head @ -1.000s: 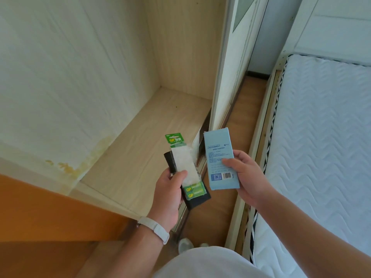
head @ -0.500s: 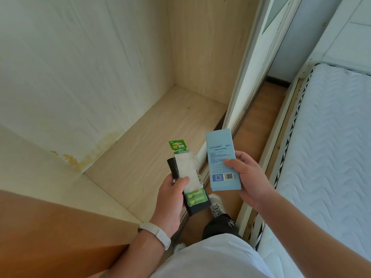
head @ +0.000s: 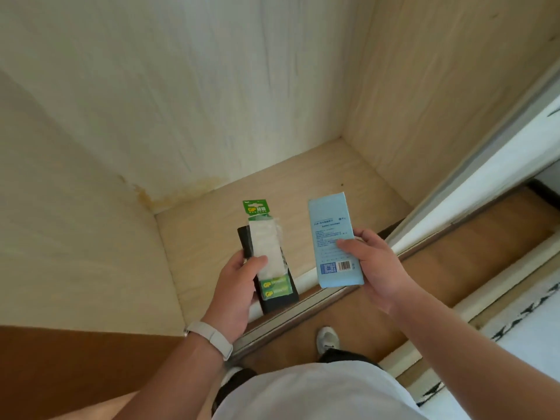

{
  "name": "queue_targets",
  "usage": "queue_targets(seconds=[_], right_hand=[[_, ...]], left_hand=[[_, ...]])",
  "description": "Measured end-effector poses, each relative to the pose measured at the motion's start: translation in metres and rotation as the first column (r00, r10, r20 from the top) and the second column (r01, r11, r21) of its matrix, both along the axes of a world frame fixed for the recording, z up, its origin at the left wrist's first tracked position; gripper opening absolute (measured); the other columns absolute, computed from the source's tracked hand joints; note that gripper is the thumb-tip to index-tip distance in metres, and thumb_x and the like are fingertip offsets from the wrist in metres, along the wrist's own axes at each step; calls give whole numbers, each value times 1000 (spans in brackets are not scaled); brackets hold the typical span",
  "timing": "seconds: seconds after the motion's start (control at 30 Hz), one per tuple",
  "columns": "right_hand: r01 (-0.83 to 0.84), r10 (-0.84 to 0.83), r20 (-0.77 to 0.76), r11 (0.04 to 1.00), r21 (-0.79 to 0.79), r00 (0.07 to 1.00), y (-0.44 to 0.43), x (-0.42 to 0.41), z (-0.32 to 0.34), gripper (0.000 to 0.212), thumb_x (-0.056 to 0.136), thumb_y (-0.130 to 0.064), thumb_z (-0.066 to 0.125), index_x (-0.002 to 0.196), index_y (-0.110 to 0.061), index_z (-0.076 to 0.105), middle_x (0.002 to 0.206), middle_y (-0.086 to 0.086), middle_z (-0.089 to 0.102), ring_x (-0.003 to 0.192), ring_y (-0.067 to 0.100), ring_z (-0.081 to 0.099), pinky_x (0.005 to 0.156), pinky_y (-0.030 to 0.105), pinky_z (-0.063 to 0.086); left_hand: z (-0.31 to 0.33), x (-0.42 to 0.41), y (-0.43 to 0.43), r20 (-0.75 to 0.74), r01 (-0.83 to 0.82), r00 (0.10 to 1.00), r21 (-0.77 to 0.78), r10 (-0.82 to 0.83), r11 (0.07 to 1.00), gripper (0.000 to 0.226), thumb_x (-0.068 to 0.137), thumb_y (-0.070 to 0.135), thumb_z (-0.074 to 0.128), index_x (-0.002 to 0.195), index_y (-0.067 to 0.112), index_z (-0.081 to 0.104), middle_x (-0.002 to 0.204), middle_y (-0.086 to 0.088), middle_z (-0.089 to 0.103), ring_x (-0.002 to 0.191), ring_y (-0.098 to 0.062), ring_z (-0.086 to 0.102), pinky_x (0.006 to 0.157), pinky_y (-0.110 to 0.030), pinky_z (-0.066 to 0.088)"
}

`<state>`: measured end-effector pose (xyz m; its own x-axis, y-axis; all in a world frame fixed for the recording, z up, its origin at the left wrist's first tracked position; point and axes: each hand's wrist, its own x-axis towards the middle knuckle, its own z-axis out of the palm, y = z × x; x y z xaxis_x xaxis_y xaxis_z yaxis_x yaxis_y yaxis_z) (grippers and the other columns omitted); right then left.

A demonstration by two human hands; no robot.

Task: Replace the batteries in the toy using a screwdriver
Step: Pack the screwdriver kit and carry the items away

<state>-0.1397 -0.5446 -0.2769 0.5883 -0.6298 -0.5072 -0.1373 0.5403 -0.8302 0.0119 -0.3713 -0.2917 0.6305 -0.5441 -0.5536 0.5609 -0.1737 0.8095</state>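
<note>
My left hand [head: 235, 294] grips a green battery pack [head: 266, 253] stacked on a flat black object [head: 274, 303], thumb pressing on the pack's clear blister. Two green batteries show at the pack's lower end. My right hand [head: 374, 268] holds a light blue box [head: 331, 237] with printed text and a barcode, thumb across its front. Both are held in front of me, over the floor of an open wardrobe. No toy or screwdriver is identifiable as such.
The wardrobe compartment [head: 272, 183] has pale wood walls and a stained back corner. Its sliding-door track [head: 318, 301] runs under my hands. A brown wood floor [head: 439, 268] lies to the right, with a white mattress edge [head: 530, 322] beyond. My shoe [head: 327, 339] stands on the floor.
The view has turned left and down toward the wardrobe floor. Both hands keep the same hold on the battery pack and the blue box.
</note>
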Motion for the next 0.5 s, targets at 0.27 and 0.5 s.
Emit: queue_targets(seconds=[0.27, 0.5], right_hand=[[-251, 252, -67, 968, 19, 965, -74, 3, -24, 24, 91, -4, 62, 114, -10, 59, 109, 16, 72, 95, 37, 72, 87, 56, 56], [-362, 363, -110, 932, 34, 925, -102, 37, -62, 26, 90, -4, 65, 114, -8, 59, 105, 14, 74, 92, 34, 73, 84, 55, 58]], left_hand=[[-10, -17, -38, 11, -208, 978, 55, 208, 977, 22, 97, 13, 60, 116, 20, 68, 104, -4, 78, 91, -23, 76, 64, -32, 60], [-44, -8, -56, -43, -318, 946, 92, 323, 944, 22, 97, 13, 60, 116, 21, 68, 107, -4, 78, 95, -24, 76, 78, -40, 58]])
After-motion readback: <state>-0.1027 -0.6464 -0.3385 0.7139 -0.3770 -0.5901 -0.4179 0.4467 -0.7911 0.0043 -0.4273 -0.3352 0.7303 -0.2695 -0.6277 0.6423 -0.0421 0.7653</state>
